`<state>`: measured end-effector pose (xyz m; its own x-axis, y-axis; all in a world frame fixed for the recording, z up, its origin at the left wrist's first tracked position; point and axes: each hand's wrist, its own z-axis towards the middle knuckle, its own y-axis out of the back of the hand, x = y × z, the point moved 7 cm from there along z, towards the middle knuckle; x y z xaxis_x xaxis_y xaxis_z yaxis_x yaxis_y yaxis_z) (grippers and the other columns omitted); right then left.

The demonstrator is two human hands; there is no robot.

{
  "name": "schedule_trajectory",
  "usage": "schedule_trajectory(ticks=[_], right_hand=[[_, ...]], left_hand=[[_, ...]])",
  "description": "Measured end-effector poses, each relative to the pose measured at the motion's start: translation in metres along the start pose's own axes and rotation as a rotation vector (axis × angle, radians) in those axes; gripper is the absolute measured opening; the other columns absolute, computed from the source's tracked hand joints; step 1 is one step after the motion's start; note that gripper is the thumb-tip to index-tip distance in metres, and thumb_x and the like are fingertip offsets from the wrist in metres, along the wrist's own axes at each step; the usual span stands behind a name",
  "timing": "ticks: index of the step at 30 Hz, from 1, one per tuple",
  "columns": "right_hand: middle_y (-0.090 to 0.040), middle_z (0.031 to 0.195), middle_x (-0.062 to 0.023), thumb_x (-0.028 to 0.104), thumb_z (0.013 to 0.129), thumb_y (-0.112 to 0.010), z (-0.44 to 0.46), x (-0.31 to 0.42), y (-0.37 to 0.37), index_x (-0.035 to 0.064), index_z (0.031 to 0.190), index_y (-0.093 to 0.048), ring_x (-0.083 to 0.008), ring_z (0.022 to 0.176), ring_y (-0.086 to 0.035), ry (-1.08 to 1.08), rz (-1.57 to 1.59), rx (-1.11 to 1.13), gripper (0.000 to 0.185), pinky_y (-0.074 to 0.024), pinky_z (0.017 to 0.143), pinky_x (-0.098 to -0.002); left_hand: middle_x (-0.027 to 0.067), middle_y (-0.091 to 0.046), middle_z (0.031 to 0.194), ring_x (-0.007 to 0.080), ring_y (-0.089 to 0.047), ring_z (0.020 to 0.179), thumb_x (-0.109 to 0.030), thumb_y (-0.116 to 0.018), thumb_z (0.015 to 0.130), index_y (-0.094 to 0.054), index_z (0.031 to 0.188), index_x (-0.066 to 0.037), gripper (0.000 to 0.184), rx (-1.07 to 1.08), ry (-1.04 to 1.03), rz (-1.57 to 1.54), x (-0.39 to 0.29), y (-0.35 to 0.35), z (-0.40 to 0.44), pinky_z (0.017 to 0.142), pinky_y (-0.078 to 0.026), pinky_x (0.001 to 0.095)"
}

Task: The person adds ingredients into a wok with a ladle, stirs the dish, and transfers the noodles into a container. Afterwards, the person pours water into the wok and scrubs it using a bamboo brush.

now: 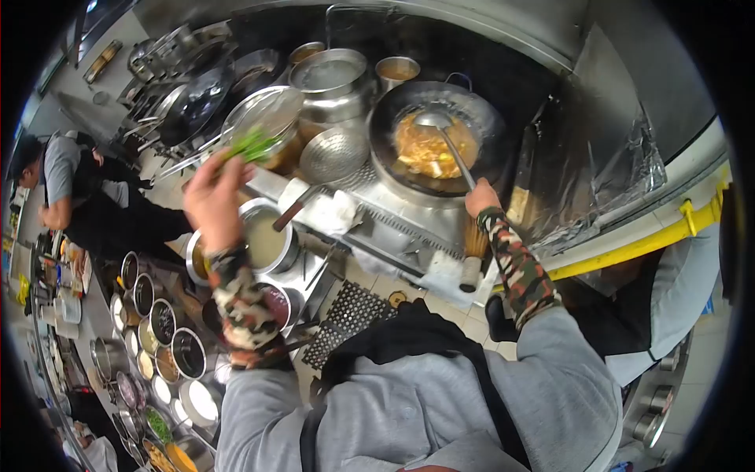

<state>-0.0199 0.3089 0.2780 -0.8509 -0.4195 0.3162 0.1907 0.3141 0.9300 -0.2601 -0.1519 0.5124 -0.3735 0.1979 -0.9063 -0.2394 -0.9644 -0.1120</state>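
My left hand (216, 197) is raised on the left with its fingers pinched round a bunch of chopped greens (255, 145), slightly blurred. My right hand (482, 197) grips the handle of a metal ladle (432, 119), whose bowl is in the black wok (489, 130) on the stove. Orange-brown saucy food (429, 149) with pale pieces fills the bottom of the wok. Left of the wok, a perforated strainer (334, 155) lies on the stove, with a wooden-handled tool (301, 207) and white cloth (336, 211) in front of it.
Behind stand a large metal pot (329, 75) and a small pot of brown liquid (397, 71). A brush (473, 248) lies at the stove's front edge. A yellow pipe (613, 252) runs at right. Several ingredient tubs (189, 352) and a co-worker (75, 177) are at left.
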Motion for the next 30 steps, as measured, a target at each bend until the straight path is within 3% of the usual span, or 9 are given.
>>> schedule_trajectory(ticks=[5, 8, 11, 14, 17, 19, 21, 22, 30], right_hand=[[-0.065, 0.092, -0.0208, 0.014, 0.084, -0.058, -0.054, -0.013, 0.073, 0.001, 0.115, -0.057, -0.037, 0.09, -0.062, 0.308, 0.344, -0.155, 0.034, -0.0476, 0.08, -0.041], [-0.046, 0.066, 0.0021, 0.017, 0.093, -0.053, -0.088, -0.025, 0.088, 0.0121, 0.139, -0.04, -0.0054, 0.044, -0.041, -0.016, 0.946, 0.224, 0.048, -0.0319, 0.035, -0.0226], [-0.047, 0.065, 0.0009, 0.014, 0.094, -0.051, -0.105, -0.035, 0.101, 0.0138, 0.141, -0.039, -0.0076, 0.044, -0.042, -0.053, 1.033, 0.278, 0.048, -0.0347, 0.037, -0.023], [-0.045, 0.066, 0.0015, 0.013, 0.094, -0.05, -0.107, -0.04, 0.103, 0.0147, 0.14, -0.039, -0.0061, 0.043, -0.04, -0.039, 1.05, 0.284, 0.048, -0.0326, 0.036, -0.0208], [-0.05, 0.069, -0.0005, 0.013, 0.092, -0.053, -0.093, -0.039, 0.096, 0.0118, 0.14, -0.04, -0.0096, 0.046, -0.046, -0.036, 0.971, 0.29, 0.049, -0.0375, 0.04, -0.0243], [-0.056, 0.072, -0.0032, 0.014, 0.09, -0.055, -0.067, -0.048, 0.071, 0.0089, 0.139, -0.041, -0.0142, 0.051, -0.053, -0.021, 0.878, 0.296, 0.052, -0.044, 0.045, -0.0286], [-0.066, 0.09, -0.014, 0.014, 0.085, -0.059, -0.039, -0.039, 0.072, 0.0058, 0.136, -0.044, -0.0296, 0.075, -0.065, 0.538, 0.324, -0.269, 0.053, -0.0518, 0.066, -0.0379], [-0.064, 0.107, -0.0201, 0.015, 0.082, -0.06, -0.033, -0.037, 0.067, 0.0039, 0.129, -0.049, -0.0376, 0.099, -0.061, 0.408, 0.305, -0.191, 0.05, -0.0479, 0.085, -0.0414], [-0.064, 0.096, -0.0174, 0.023, 0.079, -0.066, 0.003, -0.022, 0.015, 0.0069, 0.117, -0.056, -0.0383, 0.086, -0.061, 0.545, 0.052, -0.181, 0.043, -0.0495, 0.078, -0.045]], left_hand=[[0.0115, -0.068, 0.084, 0.0131, -0.066, 0.07, -0.004, -0.064, 0.085, -0.065, 0.099, 0.003, 0.016, 0.194, -0.037, -0.052, 0.088, -0.198, 0.026, 0.065, -0.054, 0.0247], [0.0174, -0.068, 0.095, 0.0222, -0.068, 0.083, -0.008, -0.063, 0.081, -0.065, 0.108, -0.001, 0.028, 0.372, -0.125, 0.344, 0.16, -0.293, 0.026, 0.075, -0.053, 0.0312], [0.0204, -0.064, 0.106, 0.0331, -0.062, 0.101, -0.005, -0.058, 0.078, -0.064, 0.115, -0.007, 0.038, 0.648, -0.085, 0.573, 0.193, -0.342, 0.014, 0.086, -0.049, 0.0365], [0.0214, -0.065, 0.095, 0.0357, -0.064, 0.091, -0.011, -0.061, 0.078, -0.068, 0.104, -0.006, 0.027, 0.429, -0.181, 0.442, 0.193, -0.345, 0.033, 0.081, -0.051, 0.04], [0.0218, -0.065, 0.099, 0.0356, -0.063, 0.095, -0.012, -0.064, 0.077, -0.069, 0.101, -0.006, 0.025, 0.374, 0.003, 0.345, 0.2, -0.328, 0.036, 0.084, -0.05, 0.04], [0.0227, -0.06, 0.115, 0.0361, -0.059, 0.104, -0.011, -0.066, 0.074, -0.069, 0.101, -0.008, 0.027, 0.694, -0.296, 0.509, 0.189, -0.329, 0.02, 0.09, -0.048, 0.0399], [0.0232, -0.048, 0.132, 0.0366, -0.055, 0.112, -0.01, -0.068, 0.071, -0.067, 0.108, -0.011, 0.037, 0.686, -0.233, 0.61, 0.166, -0.296, 0.006, 0.095, -0.045, 0.0394], [0.0223, -0.051, 0.129, 0.0364, -0.055, 0.112, -0.01, -0.067, 0.072, -0.066, 0.109, -0.011, 0.037, 0.636, -0.267, 0.566, 0.156, -0.274, -0.003, 0.094, -0.045, 0.0394], [0.0122, -0.068, 0.097, 0.0216, -0.065, 0.09, -0.01, -0.065, 0.08, -0.065, 0.108, -0.001, 0.029, 0.356, 0.319, 0.728, 0.125, 0.055, -0.19, 0.081, -0.05, 0.0328]])
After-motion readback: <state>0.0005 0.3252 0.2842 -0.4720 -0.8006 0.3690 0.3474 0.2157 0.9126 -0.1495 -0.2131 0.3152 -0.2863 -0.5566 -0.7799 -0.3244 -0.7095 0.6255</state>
